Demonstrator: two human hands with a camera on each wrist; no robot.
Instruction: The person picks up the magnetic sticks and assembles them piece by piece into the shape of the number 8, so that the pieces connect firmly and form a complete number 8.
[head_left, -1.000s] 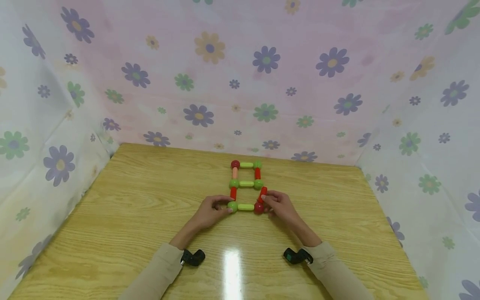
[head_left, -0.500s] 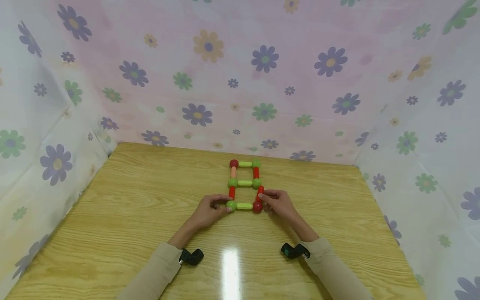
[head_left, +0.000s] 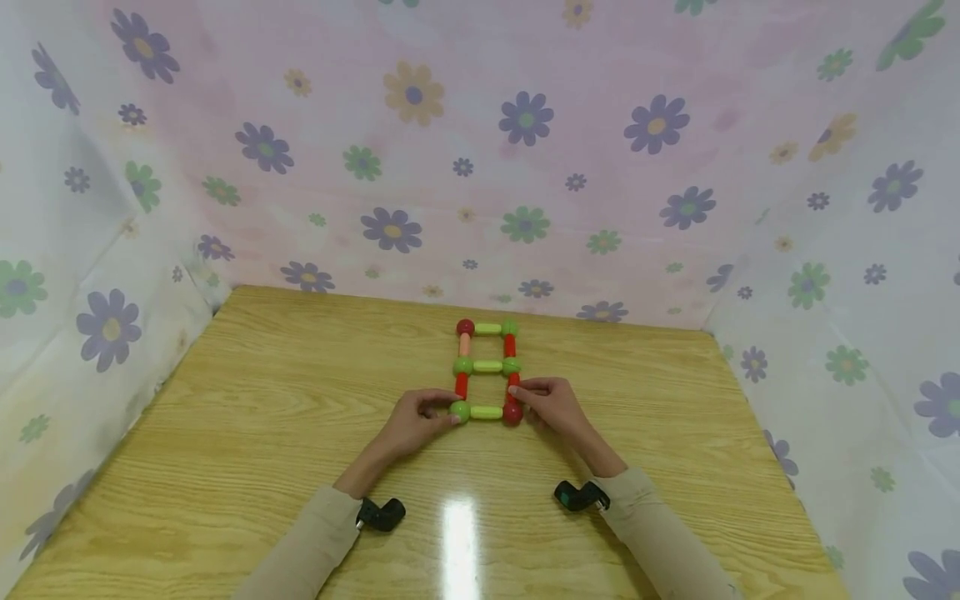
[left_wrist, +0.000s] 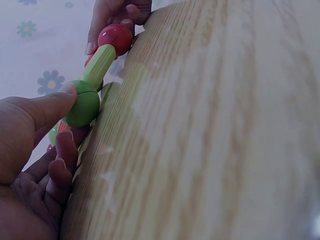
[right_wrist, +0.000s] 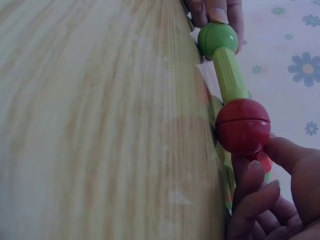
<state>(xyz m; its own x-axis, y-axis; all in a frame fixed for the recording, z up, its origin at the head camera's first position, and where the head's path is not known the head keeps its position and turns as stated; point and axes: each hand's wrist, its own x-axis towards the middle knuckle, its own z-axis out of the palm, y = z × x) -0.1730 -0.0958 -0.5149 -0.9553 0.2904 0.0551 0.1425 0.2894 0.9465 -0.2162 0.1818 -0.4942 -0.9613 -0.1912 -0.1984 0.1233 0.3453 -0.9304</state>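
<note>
- Sticks and balls are lying flat on the worktop [head_left: 247, 433] as a two-cell ladder frame [head_left: 486, 369], and I am working at its near end.
- My left hand [head_left: 416, 425] is pinching the green ball [head_left: 459, 410] at the frame's near left corner, thumb on top of it.
- My right hand [head_left: 551, 406] is pinching the red stick [head_left: 513, 384] just above the red ball [head_left: 512, 412] at the near right corner.
- I am judging this as the seating step: the near right joint is closing the lower cell.
- Next, I think, I need a light squeeze inward while holding the green stick [head_left: 486, 412] between the two balls steady, so the joints are not popping apart.
</note>
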